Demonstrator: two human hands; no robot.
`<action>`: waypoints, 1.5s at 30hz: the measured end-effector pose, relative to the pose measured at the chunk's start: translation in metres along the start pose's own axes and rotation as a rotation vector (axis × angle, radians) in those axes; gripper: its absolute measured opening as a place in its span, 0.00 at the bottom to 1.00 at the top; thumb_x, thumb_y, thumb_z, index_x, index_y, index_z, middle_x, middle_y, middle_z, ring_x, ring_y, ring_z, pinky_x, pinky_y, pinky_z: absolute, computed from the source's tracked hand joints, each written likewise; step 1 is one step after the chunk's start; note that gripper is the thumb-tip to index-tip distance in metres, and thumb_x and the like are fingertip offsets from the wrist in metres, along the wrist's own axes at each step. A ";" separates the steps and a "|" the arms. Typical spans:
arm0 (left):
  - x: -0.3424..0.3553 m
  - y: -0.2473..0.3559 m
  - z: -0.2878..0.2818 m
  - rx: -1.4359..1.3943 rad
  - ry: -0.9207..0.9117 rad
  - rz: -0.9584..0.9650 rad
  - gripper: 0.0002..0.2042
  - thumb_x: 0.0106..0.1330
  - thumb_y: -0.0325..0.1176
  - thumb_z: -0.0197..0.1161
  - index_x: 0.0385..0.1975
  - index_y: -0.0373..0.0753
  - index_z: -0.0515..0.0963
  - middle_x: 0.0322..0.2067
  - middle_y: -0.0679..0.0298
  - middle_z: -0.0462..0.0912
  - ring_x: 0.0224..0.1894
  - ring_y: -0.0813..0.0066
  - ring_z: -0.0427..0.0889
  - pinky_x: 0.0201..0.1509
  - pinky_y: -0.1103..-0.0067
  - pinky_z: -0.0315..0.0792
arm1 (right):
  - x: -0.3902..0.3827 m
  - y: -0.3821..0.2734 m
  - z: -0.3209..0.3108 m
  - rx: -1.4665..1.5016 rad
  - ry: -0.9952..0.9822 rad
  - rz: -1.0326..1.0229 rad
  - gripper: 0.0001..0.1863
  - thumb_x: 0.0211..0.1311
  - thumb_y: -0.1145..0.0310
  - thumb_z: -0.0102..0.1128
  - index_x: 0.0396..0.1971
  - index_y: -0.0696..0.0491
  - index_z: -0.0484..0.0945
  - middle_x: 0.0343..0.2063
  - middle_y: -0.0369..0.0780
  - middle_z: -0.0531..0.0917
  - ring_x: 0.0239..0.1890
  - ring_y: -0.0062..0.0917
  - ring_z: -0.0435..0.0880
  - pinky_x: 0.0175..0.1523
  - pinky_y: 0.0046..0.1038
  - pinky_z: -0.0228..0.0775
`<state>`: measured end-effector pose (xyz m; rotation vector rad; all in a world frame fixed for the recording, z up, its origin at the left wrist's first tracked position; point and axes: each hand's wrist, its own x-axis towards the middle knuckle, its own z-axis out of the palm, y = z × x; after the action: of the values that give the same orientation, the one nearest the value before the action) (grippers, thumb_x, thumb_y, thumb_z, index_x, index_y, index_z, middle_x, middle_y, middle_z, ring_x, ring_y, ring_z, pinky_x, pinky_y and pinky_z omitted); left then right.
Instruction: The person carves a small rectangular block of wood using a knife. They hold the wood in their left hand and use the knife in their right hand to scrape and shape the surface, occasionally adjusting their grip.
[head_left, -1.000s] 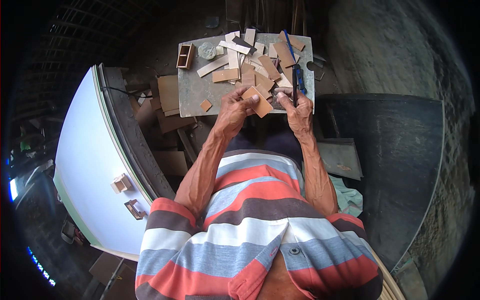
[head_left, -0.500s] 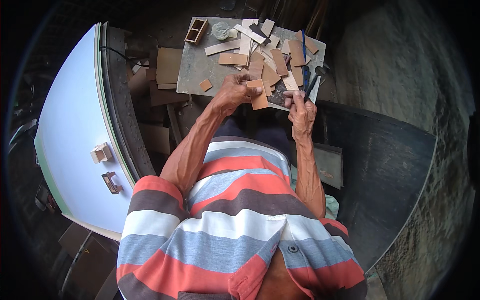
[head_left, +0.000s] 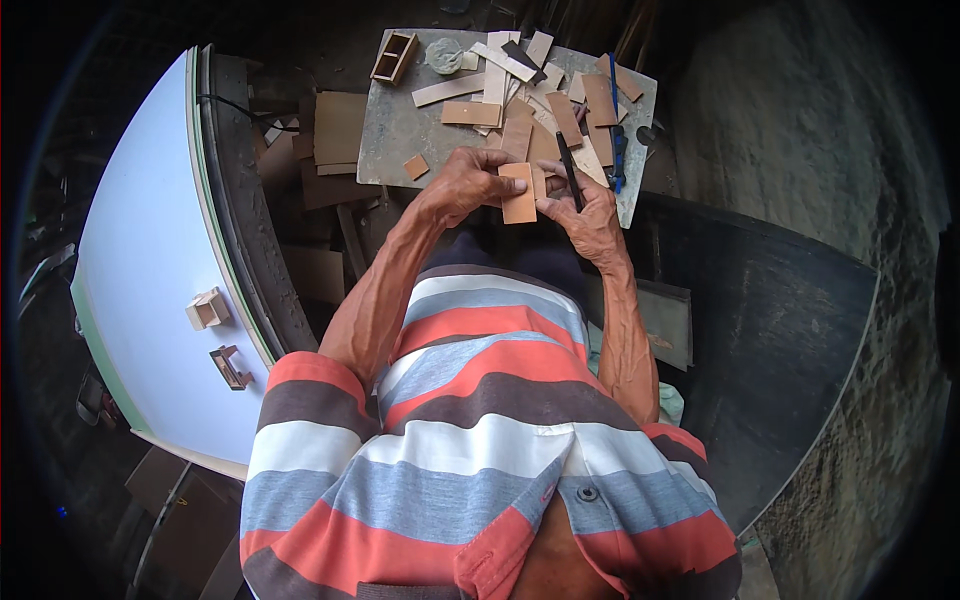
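My left hand pinches a small, flat, tan rectangular wood piece between thumb and fingers, above the near edge of the work board. Close beside it, my right hand is closed round a slim black stick-like tool, whose upper end points away from me. The fingertips of that hand are at the piece's right edge; whether they touch it I cannot tell. Beyond both hands lies a loose heap of thin wood strips, pale and brown, partly hidden by the fingers.
On the grey board are a small two-part wooden box, a crumpled clear plastic bundle, a square tan chip and a blue tool. Two small wooden frames rest on the white panel at left.
My right hand has moved left, up to the wood piece, and the black tool has swung from pointing right to pointing away from me. The left hand has turned the piece more upright.
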<state>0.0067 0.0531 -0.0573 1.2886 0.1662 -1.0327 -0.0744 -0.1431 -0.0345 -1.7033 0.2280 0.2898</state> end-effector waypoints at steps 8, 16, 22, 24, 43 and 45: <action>0.004 0.004 -0.001 0.066 -0.041 -0.017 0.17 0.59 0.26 0.68 0.48 0.27 0.79 0.38 0.57 0.85 0.40 0.70 0.85 0.49 0.74 0.80 | 0.002 -0.001 0.000 0.027 0.024 -0.007 0.21 0.57 0.75 0.65 0.52 0.55 0.78 0.34 0.35 0.82 0.38 0.18 0.78 0.46 0.22 0.72; 0.005 0.002 0.005 0.028 0.061 -0.002 0.18 0.57 0.25 0.70 0.47 0.26 0.78 0.36 0.56 0.85 0.36 0.70 0.85 0.42 0.77 0.81 | 0.003 0.013 -0.006 0.185 0.170 0.066 0.17 0.65 0.63 0.60 0.50 0.55 0.79 0.32 0.33 0.79 0.31 0.14 0.74 0.37 0.17 0.67; 0.008 0.001 0.010 0.037 0.136 -0.021 0.17 0.56 0.24 0.71 0.45 0.28 0.79 0.36 0.57 0.84 0.36 0.69 0.85 0.40 0.75 0.83 | -0.001 0.016 -0.017 0.036 0.519 -0.022 0.26 0.74 0.48 0.44 0.34 0.53 0.84 0.20 0.28 0.71 0.20 0.12 0.64 0.25 0.16 0.55; 0.008 0.001 0.010 0.041 0.143 -0.023 0.17 0.56 0.24 0.72 0.45 0.28 0.80 0.36 0.57 0.84 0.36 0.69 0.85 0.40 0.74 0.83 | -0.004 0.010 -0.018 0.113 0.518 0.031 0.27 0.74 0.47 0.44 0.33 0.54 0.84 0.19 0.28 0.70 0.19 0.12 0.64 0.25 0.16 0.54; 0.009 -0.004 0.014 0.030 0.142 -0.006 0.16 0.55 0.26 0.73 0.43 0.30 0.80 0.35 0.59 0.84 0.35 0.72 0.85 0.40 0.77 0.82 | -0.010 0.005 0.003 0.175 0.463 0.087 0.15 0.71 0.63 0.47 0.32 0.58 0.78 0.23 0.39 0.80 0.26 0.24 0.78 0.36 0.29 0.70; 0.008 -0.005 0.014 0.026 0.142 -0.008 0.16 0.55 0.26 0.72 0.43 0.30 0.80 0.35 0.59 0.84 0.35 0.71 0.85 0.41 0.76 0.82 | -0.007 0.013 0.003 0.036 0.459 0.099 0.14 0.71 0.63 0.50 0.33 0.57 0.80 0.22 0.36 0.78 0.25 0.19 0.75 0.35 0.24 0.67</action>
<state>0.0023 0.0373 -0.0613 1.3862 0.2674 -0.9527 -0.0856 -0.1419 -0.0448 -1.7078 0.6520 -0.0382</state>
